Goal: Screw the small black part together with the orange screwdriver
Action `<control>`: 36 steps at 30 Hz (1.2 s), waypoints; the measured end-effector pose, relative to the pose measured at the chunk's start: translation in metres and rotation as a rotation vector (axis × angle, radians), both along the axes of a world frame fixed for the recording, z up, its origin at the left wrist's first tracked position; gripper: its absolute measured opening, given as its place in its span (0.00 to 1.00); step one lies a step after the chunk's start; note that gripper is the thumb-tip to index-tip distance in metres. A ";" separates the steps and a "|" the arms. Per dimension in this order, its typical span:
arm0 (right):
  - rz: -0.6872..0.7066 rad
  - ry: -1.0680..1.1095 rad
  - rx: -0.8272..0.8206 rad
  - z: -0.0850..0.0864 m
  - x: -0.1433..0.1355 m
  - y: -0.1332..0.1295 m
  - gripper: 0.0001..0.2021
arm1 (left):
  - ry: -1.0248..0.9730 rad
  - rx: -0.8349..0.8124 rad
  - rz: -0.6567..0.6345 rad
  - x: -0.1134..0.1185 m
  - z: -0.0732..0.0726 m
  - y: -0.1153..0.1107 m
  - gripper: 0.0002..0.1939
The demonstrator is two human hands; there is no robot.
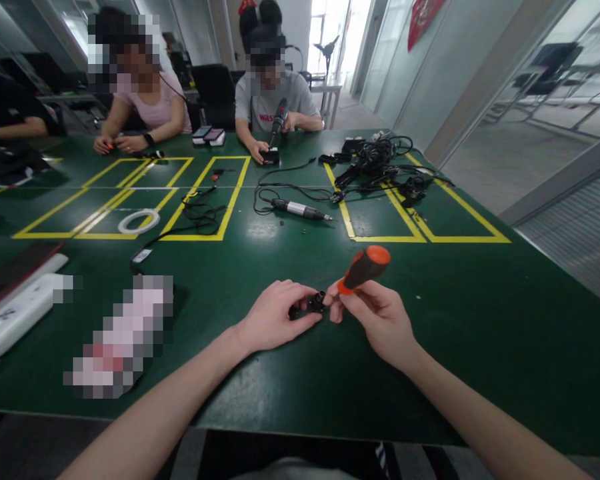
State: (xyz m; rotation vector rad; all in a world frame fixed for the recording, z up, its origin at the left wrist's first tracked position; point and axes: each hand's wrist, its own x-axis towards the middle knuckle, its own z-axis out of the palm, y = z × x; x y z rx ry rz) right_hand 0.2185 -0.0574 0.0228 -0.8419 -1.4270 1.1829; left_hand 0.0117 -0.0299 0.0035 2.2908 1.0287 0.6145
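Green matting covers the table, marked off in yellow tape rectangles. Head view: left hand pinches a small black part low against the matting, fingers curled over it; right hand is wrapped round a black screwdriver with orange cap, tip hidden at the part. Risk as I judge it: the part is tiny and gripped only by fingertips, so a slipping tip could jab the left fingers or flick the part away across the matting. Further off lie a silver-barrelled powered driver, a white tape ring and a heap of black cables. Two people sit at the far side, one working with a similar powered tool. Room is bright, with glass partitions to the right.
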 end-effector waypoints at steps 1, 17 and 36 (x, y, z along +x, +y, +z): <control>-0.009 0.007 -0.002 0.000 -0.001 0.000 0.17 | 0.003 -0.002 0.003 0.000 0.000 0.000 0.10; -0.019 -0.023 0.036 0.002 -0.001 -0.002 0.16 | 0.025 -0.034 0.011 0.000 0.000 0.000 0.11; -0.088 -0.024 0.018 -0.003 0.000 0.001 0.15 | 0.036 -0.017 0.015 0.001 0.002 0.001 0.12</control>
